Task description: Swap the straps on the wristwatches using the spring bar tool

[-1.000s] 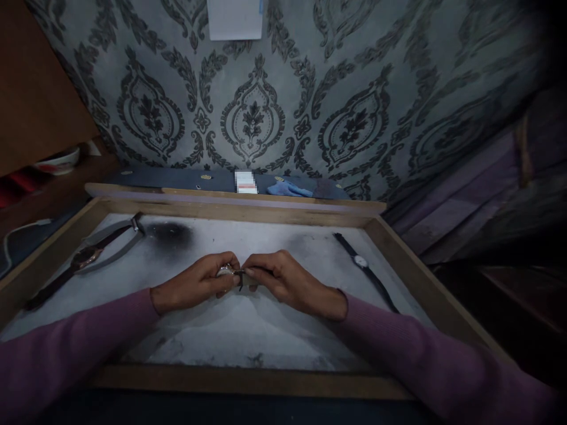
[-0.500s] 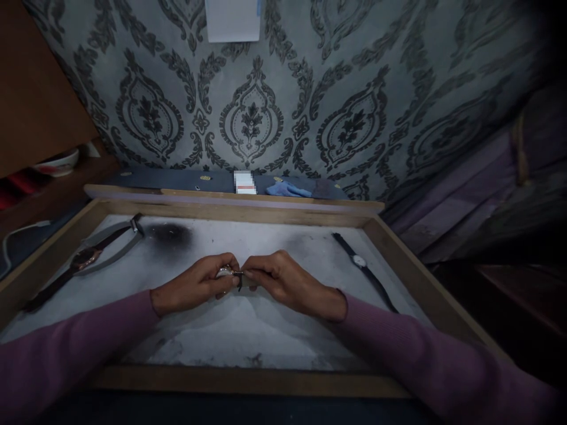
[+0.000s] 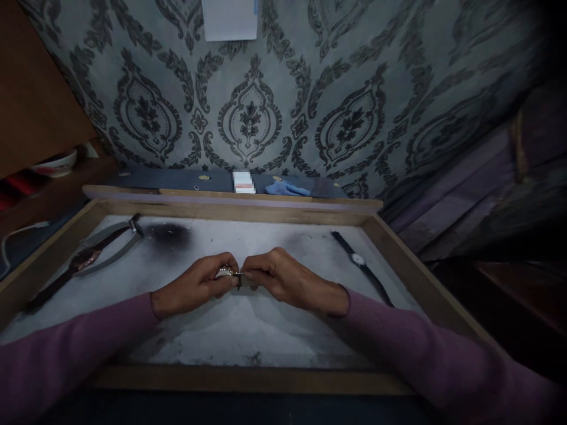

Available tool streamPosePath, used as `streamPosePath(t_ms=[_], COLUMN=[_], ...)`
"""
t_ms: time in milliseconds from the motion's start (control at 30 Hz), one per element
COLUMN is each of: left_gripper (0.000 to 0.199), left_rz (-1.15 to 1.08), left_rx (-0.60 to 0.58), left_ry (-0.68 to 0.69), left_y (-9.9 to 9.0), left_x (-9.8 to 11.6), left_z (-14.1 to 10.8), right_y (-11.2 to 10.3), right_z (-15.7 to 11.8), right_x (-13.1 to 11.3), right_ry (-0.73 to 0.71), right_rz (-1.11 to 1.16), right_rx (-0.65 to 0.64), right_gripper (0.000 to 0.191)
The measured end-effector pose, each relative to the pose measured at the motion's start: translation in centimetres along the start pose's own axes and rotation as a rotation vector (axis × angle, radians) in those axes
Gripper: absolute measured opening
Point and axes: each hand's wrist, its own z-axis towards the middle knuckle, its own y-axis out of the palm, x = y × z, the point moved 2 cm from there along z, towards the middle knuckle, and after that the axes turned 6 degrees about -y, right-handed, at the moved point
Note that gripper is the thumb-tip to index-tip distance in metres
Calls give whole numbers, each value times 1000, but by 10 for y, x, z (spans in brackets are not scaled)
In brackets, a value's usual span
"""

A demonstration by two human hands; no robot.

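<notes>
Near the middle of the wood-framed tray (image 3: 239, 381), my left hand (image 3: 197, 286) is closed around a shiny round watch head (image 3: 225, 272). Close against it, my right hand (image 3: 283, 277) pinches something small and thin at the watch's edge; the fingers hide most of it. A short dark piece shows between the two hands. To the right lies a watch with a black strap and white dial (image 3: 358, 260). On the left lies a large brown watch (image 3: 84, 257), beside a curved grey band (image 3: 119, 255).
Behind the tray's back edge, a small white box (image 3: 243, 182) and a blue cloth (image 3: 287, 188) rest on a dark surface. A bowl (image 3: 56, 164) stands on the left shelf. A white cable (image 3: 13, 233) lies at the far left.
The whole view has shifted very slightly. Both hands keep nearly the same pose around the watch, and the dark piece between them shows a little less.
</notes>
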Motion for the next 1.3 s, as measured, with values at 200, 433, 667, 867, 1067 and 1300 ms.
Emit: streamPosePath(t_ms=[200,433,667,867,1067,1300], left_gripper=[15,13,17,19,20,20], left_rz=[45,78,38,-9,-54,-55], left_rx=[33,41,0,-14,-49,-83], left_ry=[34,56,23,12,13,17], left_y=[1,0,-1,-1,-2,-4], left_x=[-2,-2,-2,0,3,6], left_z=[-1,0,1,1,2,1], right_y=[-2,-2,0,-2,-4,-2], right_z=[0,-2,-4,-4,-4,-5], right_x=[-6,-8,-4,-2,0,3], right_ry=[-6,-5,-29,-5,21,31], right_rz=[-14,-87,-84,-45,-40,-60], right_rx=[8,1,4,22,89,133], right_gripper=[25,23,21,21,19,18])
